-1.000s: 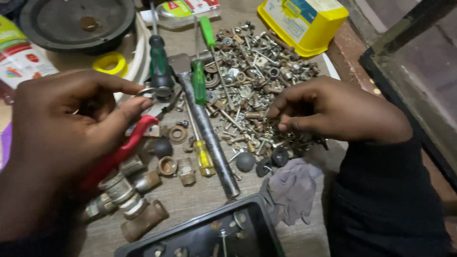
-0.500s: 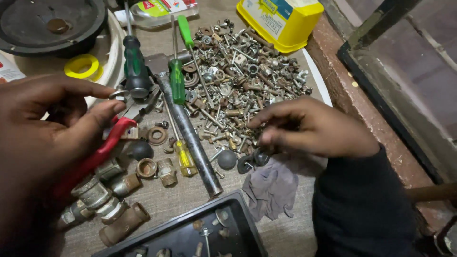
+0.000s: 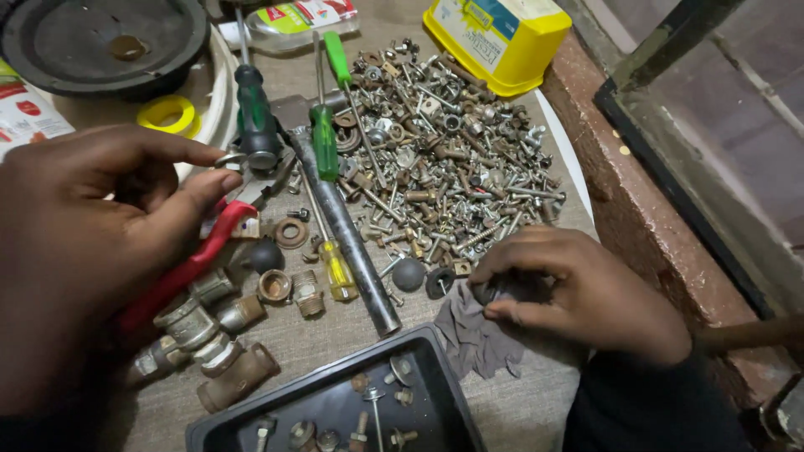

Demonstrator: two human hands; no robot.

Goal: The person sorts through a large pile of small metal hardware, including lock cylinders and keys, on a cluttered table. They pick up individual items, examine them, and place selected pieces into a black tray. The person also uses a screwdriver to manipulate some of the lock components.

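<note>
The right hand [image 3: 586, 297] is resting on the table at the near edge of the pile of screws and bolts [image 3: 444, 159]. Its fingers are curling together around a small dark round piece [image 3: 502, 289], which is sitting just beside the grey cloth [image 3: 473, 335]; the fingers are hiding most of it, so I cannot tell what kind of part it is. Two other dark round caps [image 3: 423, 276] are lying just to the left of this hand, near the end of the long steel rod [image 3: 347, 234].

The left hand [image 3: 92, 243] is hovering above the left side of the table. Its thumb and forefinger are coming close together at a small metal ring [image 3: 228, 159], but I cannot tell if they are really gripping it. This hand is covering part of the red-handled pliers [image 3: 188, 268], and the brass and steel pipe fittings [image 3: 213, 335] are lying below it.

Between both hands, the rod is lying diagonally, with green-handled screwdrivers [image 3: 322, 138] crossing it and a small yellow screwdriver [image 3: 339, 272] touching it. A black tray [image 3: 435, 393] with a few bolts is standing at the near edge. A yellow box [image 3: 502, 38] is standing behind the pile, and a black round dish [image 3: 100, 42] is at the far left.
</note>
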